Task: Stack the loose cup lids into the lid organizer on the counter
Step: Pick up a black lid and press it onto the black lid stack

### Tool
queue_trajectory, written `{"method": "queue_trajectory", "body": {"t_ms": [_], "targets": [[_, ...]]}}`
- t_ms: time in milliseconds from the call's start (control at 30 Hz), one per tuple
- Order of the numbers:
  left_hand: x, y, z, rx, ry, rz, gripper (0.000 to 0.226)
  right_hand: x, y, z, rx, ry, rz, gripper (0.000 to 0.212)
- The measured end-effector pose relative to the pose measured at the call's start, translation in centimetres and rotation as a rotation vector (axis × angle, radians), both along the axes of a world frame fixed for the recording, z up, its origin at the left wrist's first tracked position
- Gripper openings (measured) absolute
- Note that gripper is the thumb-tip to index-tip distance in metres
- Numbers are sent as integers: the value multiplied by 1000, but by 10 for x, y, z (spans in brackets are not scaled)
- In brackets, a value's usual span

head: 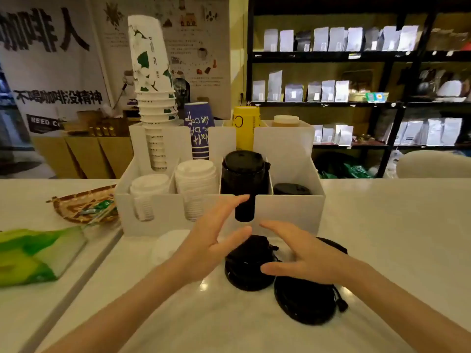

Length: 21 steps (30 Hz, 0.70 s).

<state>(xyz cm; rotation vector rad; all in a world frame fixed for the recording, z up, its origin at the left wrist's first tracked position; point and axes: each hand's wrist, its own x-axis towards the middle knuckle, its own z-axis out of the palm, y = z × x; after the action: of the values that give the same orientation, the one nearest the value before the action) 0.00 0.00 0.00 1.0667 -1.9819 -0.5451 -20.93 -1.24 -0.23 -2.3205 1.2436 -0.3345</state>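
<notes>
A white lid organizer (288, 212) stands on the counter ahead of me. Its front slots hold two stacks of white lids (196, 184), a tall stack of black lids (243, 174) and a low black stack (291, 189). Loose black lids lie in front of it: a small pile (244, 266), one larger lid (303, 301) nearer me and another (334, 244) partly hidden behind my right hand. A white lid (168, 245) lies to the left. My left hand (211, 240) and my right hand (303, 256) hover open over the black pile, holding nothing.
Paper cup stacks (155, 98) fill the organizer's back slots. A woven tray (84, 205) and a green packet (38, 253) lie on the left counter, beyond a seam. Dark shelves of bags (331, 90) stand behind.
</notes>
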Motion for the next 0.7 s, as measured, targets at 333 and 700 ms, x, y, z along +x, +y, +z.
{"method": "queue_trajectory", "body": {"t_ms": [333,700], "targets": [[-8,7,-45,273,-241,64,70,6,-4,-13,-53,58,-21,63],[-14,5,-46,318,-11,174,52,5,-8,-16,-2,-36,-93,51]]}}
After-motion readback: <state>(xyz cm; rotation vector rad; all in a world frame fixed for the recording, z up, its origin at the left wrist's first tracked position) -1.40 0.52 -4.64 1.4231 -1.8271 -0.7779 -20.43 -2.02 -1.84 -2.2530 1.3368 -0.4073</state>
